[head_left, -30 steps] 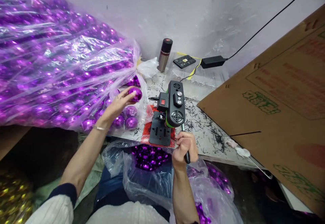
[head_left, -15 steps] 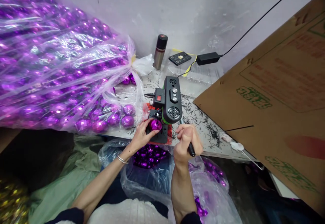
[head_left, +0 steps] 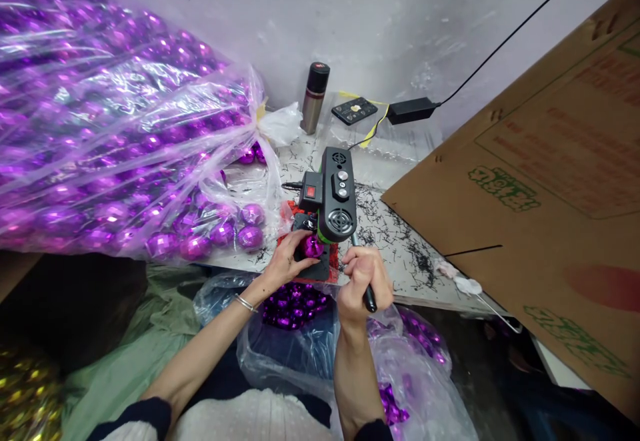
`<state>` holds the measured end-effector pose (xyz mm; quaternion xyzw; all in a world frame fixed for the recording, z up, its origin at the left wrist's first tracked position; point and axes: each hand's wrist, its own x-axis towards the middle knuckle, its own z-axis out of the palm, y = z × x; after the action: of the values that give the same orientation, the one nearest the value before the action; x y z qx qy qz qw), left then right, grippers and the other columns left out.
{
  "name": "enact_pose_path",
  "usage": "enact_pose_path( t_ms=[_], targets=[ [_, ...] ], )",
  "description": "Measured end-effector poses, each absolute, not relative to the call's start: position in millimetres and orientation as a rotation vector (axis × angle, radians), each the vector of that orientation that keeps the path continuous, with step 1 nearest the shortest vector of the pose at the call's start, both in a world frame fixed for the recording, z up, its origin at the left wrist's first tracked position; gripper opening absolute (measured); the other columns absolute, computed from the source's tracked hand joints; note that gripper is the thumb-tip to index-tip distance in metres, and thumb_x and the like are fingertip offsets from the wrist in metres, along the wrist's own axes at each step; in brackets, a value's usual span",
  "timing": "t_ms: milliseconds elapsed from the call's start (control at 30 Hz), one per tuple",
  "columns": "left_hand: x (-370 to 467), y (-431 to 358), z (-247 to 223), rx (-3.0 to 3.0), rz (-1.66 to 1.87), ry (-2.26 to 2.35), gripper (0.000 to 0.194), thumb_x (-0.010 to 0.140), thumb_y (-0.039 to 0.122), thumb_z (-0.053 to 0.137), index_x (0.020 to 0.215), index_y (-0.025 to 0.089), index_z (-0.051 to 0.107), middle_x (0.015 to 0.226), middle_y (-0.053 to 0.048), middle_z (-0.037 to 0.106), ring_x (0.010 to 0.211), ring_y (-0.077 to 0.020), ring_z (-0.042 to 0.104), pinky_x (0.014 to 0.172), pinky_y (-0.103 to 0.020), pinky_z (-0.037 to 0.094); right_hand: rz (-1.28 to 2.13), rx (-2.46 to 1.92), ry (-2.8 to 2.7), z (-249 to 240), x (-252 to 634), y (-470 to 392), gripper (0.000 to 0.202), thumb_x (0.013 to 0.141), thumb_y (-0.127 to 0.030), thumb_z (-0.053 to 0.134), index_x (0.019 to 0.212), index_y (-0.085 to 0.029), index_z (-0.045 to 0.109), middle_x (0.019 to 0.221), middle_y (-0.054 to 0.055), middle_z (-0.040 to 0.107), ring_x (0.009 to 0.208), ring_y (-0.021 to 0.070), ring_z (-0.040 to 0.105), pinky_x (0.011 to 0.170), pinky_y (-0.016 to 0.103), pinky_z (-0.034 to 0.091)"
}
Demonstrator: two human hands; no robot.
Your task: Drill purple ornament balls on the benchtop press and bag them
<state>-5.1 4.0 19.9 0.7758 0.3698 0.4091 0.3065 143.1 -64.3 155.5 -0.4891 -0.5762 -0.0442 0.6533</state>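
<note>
My left hand (head_left: 287, 259) pinches a shiny purple faceted ball (head_left: 313, 246) between thumb and fingers. The ball sits over the dark base plate (head_left: 316, 270) of a small black machine (head_left: 339, 191), partly under its front end. A red rocker switch (head_left: 311, 192) shows on the machine's left side. My right hand (head_left: 364, 283) is closed in a fist around a lever (head_left: 370, 300) with a black grip, which runs up to the machine's right side. Where ball and machine meet is hidden from above.
Left stands a big clear bag (head_left: 125, 134) full of purple balls. A large cardboard box (head_left: 530, 194) leans in on the right. Behind are a flask (head_left: 315, 98), a phone-like black slab (head_left: 355, 111) and a power adapter (head_left: 411, 110). Black scraps (head_left: 420, 254) litter the tabletop.
My left hand has shifted the ball slightly right, further under the machine's front end. The lever in my right hand has swung a little to the left.
</note>
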Motion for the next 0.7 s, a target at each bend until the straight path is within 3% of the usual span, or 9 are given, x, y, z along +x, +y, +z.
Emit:
enact_pose_path(
  t_ms=[500,700],
  targets=[
    [-0.4,5.2,9.8,1.903,1.073,0.977,0.065,0.09,0.045,0.094,0.145,0.024,0.068,0.145,-0.016,0.076,0.138,-0.0363,0.072,0.119,-0.056,0.057,-0.264,-0.927,-1.319,106.5,140.4,-53.2,0.037,0.114,-0.017,0.04,0.08,-0.025,0.053,0.073,-0.004,0.058,0.062,0.012,0.056,0.064,0.032,0.046],
    [0.6,4.0,10.3,1.899,1.069,0.99,0.064,0.09,0.047,0.093,0.145,0.024,0.069,0.144,-0.016,0.076,0.137,-0.036,0.071,0.119,-0.056,0.057,-0.304,-0.991,-1.266,90.4,140.4,-52.0,0.041,0.115,-0.022,0.039,0.076,-0.025,0.053,0.071,-0.003,0.059,0.06,0.014,0.057,0.071,0.036,0.054]
  ],
)
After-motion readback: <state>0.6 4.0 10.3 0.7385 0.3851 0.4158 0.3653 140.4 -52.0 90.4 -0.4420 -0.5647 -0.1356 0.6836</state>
